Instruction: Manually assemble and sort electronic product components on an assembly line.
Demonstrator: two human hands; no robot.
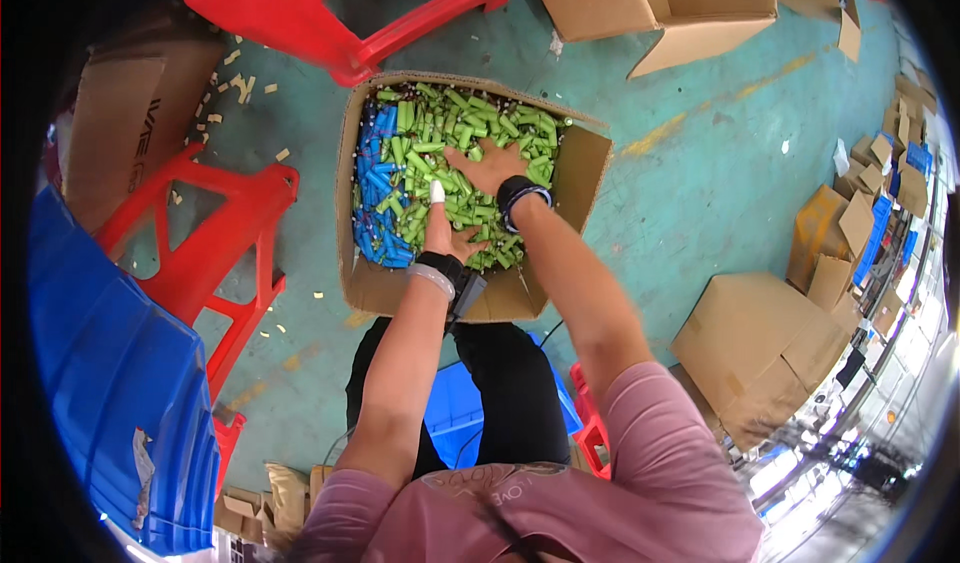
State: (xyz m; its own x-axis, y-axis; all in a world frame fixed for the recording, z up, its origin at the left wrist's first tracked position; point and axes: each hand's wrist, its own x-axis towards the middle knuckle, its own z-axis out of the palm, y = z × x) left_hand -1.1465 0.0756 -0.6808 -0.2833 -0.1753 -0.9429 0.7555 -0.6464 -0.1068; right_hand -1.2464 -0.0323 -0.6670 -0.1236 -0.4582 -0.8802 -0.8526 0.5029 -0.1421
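The right hand point(492, 169) lay with its fingers spread on a heap of small green cylinders point(440, 123). Just below and to its left, the left hand point(447, 235) rested on the same heap, its fingers apart, one tipped with a white fingertip cover point(437, 192); whether either hand had any single piece in its grasp could not be told. A dark wristband point(520, 198) circled the right wrist, and a black band point(440, 264) with a pale band point(430, 279) the left.

Left of both hands, small blue cylinders point(375, 178) filled one side of the open cardboard box point(585, 178) that held everything beneath the hands. Beyond its far wall stood a red plastic frame point(330, 33), and another red frame point(225, 208) stood well to the left hand's left, past which was a blue ribbed bin point(120, 363). Well to the right of the right hand, a large brown carton point(755, 338) sat on the green floor point(660, 223).
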